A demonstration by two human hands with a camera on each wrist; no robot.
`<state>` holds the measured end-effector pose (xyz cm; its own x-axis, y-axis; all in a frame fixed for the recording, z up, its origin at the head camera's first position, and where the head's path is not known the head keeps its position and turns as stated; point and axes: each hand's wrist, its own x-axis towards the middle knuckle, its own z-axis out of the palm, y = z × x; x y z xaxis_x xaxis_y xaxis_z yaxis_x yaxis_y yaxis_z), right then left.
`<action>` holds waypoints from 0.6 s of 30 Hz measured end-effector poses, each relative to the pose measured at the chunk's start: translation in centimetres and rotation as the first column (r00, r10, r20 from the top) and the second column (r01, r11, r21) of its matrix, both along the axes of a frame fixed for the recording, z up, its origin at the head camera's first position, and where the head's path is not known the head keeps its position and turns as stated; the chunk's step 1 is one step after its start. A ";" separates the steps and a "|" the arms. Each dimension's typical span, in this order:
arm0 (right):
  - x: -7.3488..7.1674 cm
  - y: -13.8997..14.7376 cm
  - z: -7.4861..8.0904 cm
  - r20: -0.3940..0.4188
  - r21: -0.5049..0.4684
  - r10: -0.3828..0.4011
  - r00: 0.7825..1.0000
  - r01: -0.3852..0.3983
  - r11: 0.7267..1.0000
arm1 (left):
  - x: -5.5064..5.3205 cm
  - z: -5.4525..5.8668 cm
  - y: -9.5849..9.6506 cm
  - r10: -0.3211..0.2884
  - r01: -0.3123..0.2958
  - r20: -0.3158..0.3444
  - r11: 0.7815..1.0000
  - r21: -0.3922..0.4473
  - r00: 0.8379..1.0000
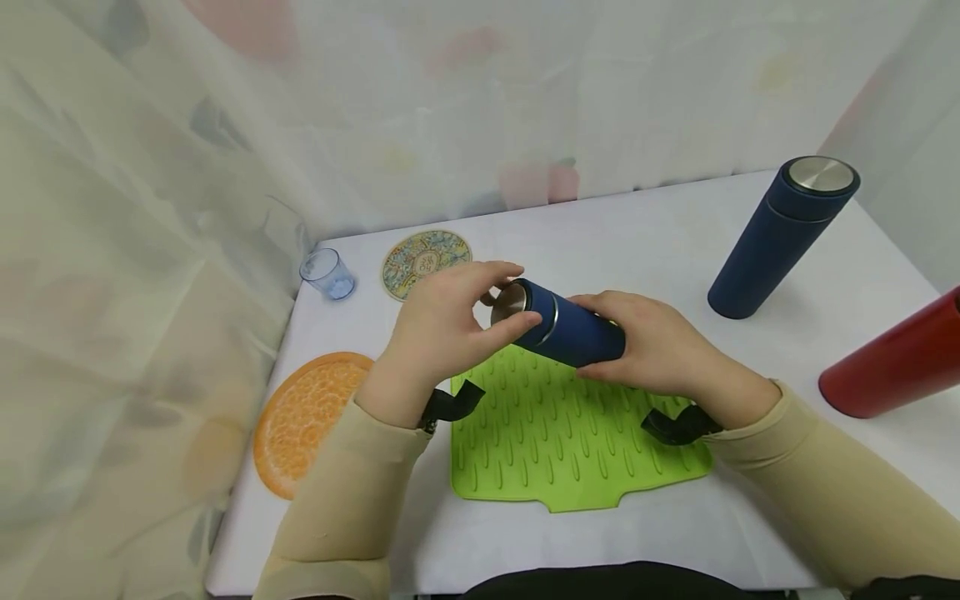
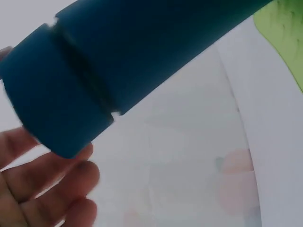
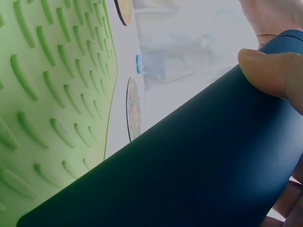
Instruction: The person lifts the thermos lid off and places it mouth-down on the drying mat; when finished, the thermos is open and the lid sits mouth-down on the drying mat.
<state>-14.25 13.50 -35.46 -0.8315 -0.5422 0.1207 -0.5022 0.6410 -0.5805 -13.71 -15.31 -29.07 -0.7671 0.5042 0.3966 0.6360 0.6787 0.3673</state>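
A dark blue thermos [image 1: 588, 333] is held tilted above a green ridged mat [image 1: 555, 442], its lid end toward the left. My right hand [image 1: 648, 337] grips the body near its base, and in the right wrist view the thumb lies along the blue side. My left hand [image 1: 442, 325] holds the steel-topped lid [image 2: 52, 90] between thumb and fingers. In the left wrist view a narrow groove separates lid and body; whether they are still joined cannot be told. Several left fingertips curl beneath the lid's edge.
A second blue thermos [image 1: 772, 242] stands at the right, with a red bottle [image 1: 892, 367] nearer the edge. To the left are a small blue glass [image 1: 327, 273], a round patterned coaster [image 1: 408, 265] and an orange-slice placemat [image 1: 307, 417]. Curtains hang behind the white table.
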 end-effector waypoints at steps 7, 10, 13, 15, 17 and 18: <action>-0.2 0.1 -0.1 -0.008 0.012 0.004 1.000 -0.004 1.000 | -0.5 0.6 -1.2 -0.253 0.236 0.152 0.964 0.122 0.955; -0.3 0.1 -0.2 -0.009 0.018 0.008 1.000 -0.008 1.000 | -0.6 1.0 -1.6 -0.362 0.343 0.227 0.931 0.121 0.904; -0.3 0.1 -0.2 -0.007 0.017 0.011 1.000 -0.010 1.000 | -0.6 1.2 -1.7 -0.380 0.368 0.263 0.925 0.094 0.887; -0.3 0.1 -0.2 -0.004 0.014 0.013 1.000 -0.013 1.000 | -0.7 1.3 -1.7 -0.369 0.362 0.263 0.929 0.075 0.891; -0.3 0.0 -0.1 0.004 0.012 0.012 1.000 -0.012 1.000 | -0.7 1.2 -1.7 -0.348 0.342 0.256 0.937 0.069 0.902; -0.3 0.0 -0.1 0.009 0.011 0.010 1.000 -0.010 1.000 | -0.7 1.2 -1.6 -0.339 0.332 0.253 0.941 0.072 0.906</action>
